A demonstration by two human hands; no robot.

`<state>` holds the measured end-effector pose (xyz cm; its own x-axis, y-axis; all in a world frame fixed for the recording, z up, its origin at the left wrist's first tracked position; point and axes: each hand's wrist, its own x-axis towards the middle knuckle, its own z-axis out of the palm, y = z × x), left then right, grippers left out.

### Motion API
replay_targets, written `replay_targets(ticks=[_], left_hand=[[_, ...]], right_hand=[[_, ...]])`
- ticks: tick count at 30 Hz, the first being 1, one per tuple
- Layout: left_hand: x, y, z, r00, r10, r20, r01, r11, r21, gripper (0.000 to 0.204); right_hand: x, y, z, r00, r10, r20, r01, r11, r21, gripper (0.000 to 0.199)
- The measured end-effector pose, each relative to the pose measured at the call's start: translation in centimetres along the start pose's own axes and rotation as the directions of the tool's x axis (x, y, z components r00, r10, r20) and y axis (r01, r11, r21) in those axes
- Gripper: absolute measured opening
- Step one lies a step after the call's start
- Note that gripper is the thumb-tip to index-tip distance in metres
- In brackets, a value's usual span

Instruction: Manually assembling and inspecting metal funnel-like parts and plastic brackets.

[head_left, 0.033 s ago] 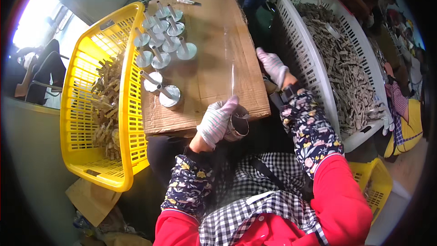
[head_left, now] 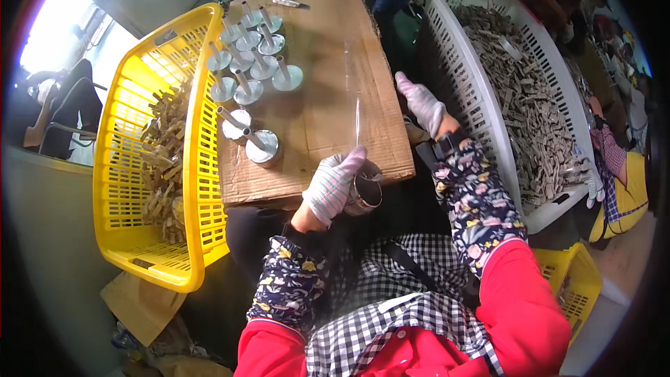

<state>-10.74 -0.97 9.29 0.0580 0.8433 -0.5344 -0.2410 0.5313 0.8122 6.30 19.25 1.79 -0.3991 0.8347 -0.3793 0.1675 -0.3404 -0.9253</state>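
Between two big plastic baskets, a white one on the right heaped with small wooden pieces and a yellow one on the left holding fewer, a seated worker in a checked apron bends over a cardboard-covered tabletop. At its far left stand metal discs with upright rods. The gloved left hand is closed round a small metal ring at the near edge, a thin clear strip rising from it. The gloved right hand hovers open at the right edge, holding nothing. Keeping the ring level and steady would seem key to working cleanly.
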Motion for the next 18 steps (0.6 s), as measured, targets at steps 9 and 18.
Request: replay_targets(ticks=[9,18], left_hand=[[-0.2,-0.5,-0.1,0.998,0.023,-0.060,-0.026,0.998,-0.051,0.043],[3.1,-3.1,-0.8,0.995,0.092,-0.032,-0.096,0.968,-0.232,0.034]], right_hand=[[-11.8,1.8,3.1,0.914,-0.370,-0.165,0.302,0.894,-0.330,0.045],[-8.2,2.0,-0.4,0.966,0.157,-0.205,-0.135,0.984,0.120,0.028]])
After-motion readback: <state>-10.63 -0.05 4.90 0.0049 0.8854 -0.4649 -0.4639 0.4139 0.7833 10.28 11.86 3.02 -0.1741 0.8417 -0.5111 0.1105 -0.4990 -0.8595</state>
